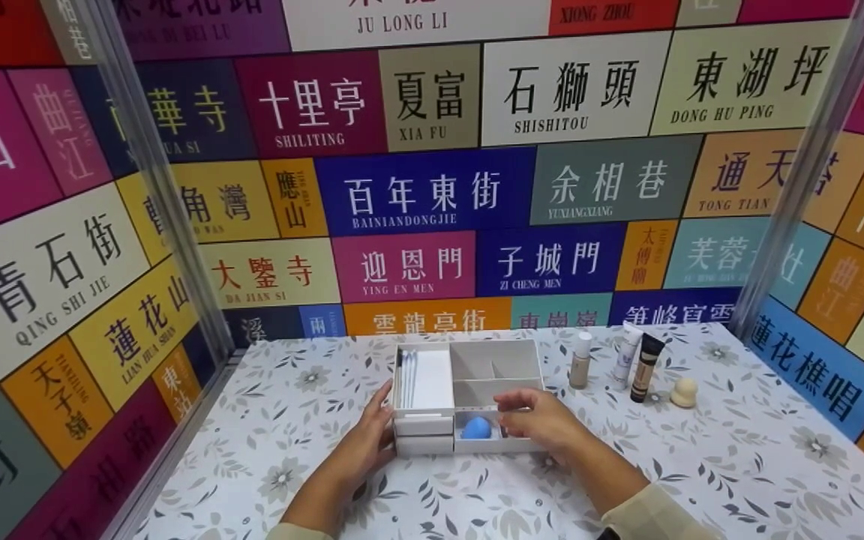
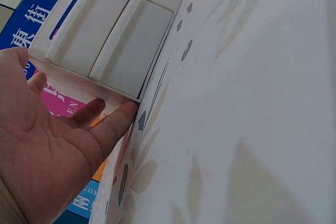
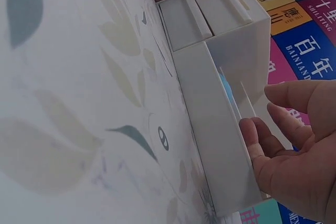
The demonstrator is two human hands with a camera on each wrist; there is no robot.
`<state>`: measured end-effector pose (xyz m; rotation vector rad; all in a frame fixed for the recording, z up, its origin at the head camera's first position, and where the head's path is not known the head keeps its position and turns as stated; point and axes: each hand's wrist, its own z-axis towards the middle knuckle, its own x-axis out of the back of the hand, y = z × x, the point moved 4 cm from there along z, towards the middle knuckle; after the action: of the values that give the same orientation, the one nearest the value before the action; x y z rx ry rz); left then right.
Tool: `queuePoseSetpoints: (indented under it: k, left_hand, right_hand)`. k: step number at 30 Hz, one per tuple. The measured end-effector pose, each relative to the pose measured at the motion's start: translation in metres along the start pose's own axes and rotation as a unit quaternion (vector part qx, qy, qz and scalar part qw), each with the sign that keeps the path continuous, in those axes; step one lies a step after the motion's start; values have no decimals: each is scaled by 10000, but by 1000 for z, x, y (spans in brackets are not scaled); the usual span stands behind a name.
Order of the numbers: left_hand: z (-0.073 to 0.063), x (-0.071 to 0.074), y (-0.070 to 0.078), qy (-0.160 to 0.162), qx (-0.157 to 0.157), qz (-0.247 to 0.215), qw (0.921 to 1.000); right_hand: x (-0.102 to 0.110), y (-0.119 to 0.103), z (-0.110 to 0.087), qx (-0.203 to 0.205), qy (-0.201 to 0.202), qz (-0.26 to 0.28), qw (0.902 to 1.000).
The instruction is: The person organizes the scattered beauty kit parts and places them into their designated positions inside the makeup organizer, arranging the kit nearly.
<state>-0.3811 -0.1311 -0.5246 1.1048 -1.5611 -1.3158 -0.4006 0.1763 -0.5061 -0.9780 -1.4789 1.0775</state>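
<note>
A white desktop organizer [image 1: 498, 394] with compartments and two small drawers [image 2: 94, 30] stands on the table. My left hand [image 1: 372, 431] rests against its left side; in the left wrist view the fingers [image 2: 113, 121] touch the side wall near the base. A blue egg-shaped makeup sponge [image 1: 476, 428] lies in the front right compartment. Over that compartment's right part is my right hand [image 1: 541, 420]. In the right wrist view its fingers are apart, some fingertips [image 3: 249, 129] reaching past the front wall, with nothing seen held. Thin white sticks [image 1: 409, 379] lie in the left compartment.
Right of the organizer stand a foundation bottle [image 1: 580, 364], a white tube [image 1: 625, 356] and a black-capped tube [image 1: 645, 369]. A cream makeup sponge [image 1: 683, 392] sits beside them. The floral-covered table [image 1: 282, 420] meets sign-printed walls, with clear posts at both corners.
</note>
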Motion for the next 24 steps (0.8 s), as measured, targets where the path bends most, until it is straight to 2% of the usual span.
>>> queuePoseSetpoints:
  k: [12, 24]
  left_hand:
    - [0, 0, 1, -54, -82, -83, 9999]
    - [0, 0, 1, 3, -20, -7, 10000]
  right_hand:
    - [13, -10, -7, 3, -69, 306, 9995]
    - [51, -10, -15, 239, 35, 472, 9986]
